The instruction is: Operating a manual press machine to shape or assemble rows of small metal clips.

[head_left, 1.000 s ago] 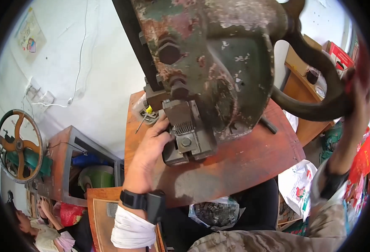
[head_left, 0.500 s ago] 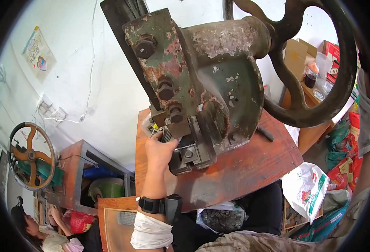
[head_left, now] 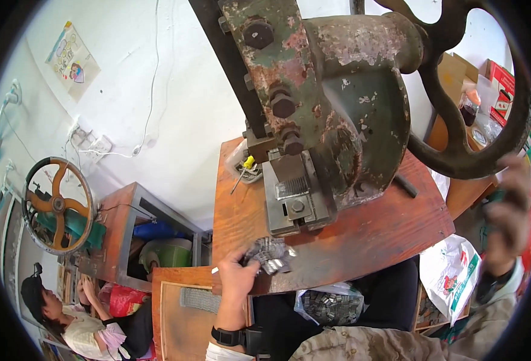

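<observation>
Pulling back from the die of the old press (head_left: pixel 332 114), the left hand (head_left: pixel 238 277) is now sitting at the near edge of the wooden surface (head_left: pixel 374 234), closing around a bunch of small silvery metal pieces (head_left: pixel 270 253). That bunch is lying just below and toward the person from the die block (head_left: pixel 292 204). The right hand (head_left: pixel 509 210) is blurring near the handwheel (head_left: pixel 470 150); probably gripping its rim, though I cannot tell.

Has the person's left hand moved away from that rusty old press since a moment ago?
Yes. The left hand has drawn back from the die block toward the wooden table's near edge, holding small metal pieces.
</observation>
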Demonstrator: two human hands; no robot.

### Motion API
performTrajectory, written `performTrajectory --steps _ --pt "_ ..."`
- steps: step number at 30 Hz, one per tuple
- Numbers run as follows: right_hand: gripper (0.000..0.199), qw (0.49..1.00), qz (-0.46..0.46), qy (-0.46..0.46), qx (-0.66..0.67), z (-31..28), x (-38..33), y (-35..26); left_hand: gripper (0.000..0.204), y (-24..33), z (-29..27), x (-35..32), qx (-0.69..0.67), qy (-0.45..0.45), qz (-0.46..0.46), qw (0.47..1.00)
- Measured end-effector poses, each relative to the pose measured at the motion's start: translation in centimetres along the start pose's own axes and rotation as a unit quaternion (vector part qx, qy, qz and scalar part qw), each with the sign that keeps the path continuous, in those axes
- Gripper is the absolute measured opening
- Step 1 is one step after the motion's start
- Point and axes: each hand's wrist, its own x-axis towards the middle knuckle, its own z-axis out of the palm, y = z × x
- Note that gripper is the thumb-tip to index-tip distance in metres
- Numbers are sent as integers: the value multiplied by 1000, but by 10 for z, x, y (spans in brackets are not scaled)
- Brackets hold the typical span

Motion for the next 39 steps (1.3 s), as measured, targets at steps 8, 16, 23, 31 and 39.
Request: performTrajectory --steps 8,16,23,31,39 --pt "48 940 113 -202 251 158 -79 -92 22 -16 52 9 165 128 255 944" --pt "50 914 109 -265 287 202 -89 -102 25 -34 25 24 35 142 139 979" --pt "32 908 184 -234 295 219 -74 -92 44 6 31 -4 251 41 230 939" --pt "32 916 192 -198 291 226 -83 -94 30 -19 34 9 75 83 79 991" --pt "52 935 102 -261 217 216 -70 -100 15 -44 12 19 170 224 150 948"
